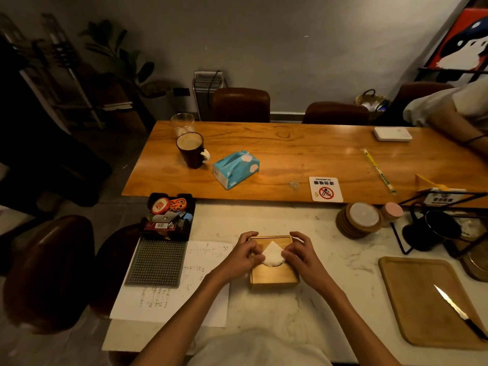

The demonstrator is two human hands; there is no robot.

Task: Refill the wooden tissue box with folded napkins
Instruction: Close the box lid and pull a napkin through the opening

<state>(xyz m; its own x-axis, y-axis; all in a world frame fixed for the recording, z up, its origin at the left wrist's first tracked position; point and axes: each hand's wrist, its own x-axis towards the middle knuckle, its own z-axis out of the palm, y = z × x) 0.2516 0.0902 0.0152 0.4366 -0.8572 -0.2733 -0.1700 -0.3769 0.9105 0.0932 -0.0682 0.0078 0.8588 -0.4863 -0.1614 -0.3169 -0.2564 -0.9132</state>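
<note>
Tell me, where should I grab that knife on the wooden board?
Grab the knife by its dark handle, which lies toward the near right corner of the wooden board. Come from the near right side. The shiny blade points away to the far left, so your fingers should stay clear of the edge.

Left hand (243, 257), right hand (302, 256), fingers (246, 236) curled

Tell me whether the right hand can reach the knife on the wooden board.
Probably yes: only bare white marble counter lies between the right hand, now holding the square wooden tissue box, and the silver-bladed, black-handled knife on the rounded wooden board.
</note>
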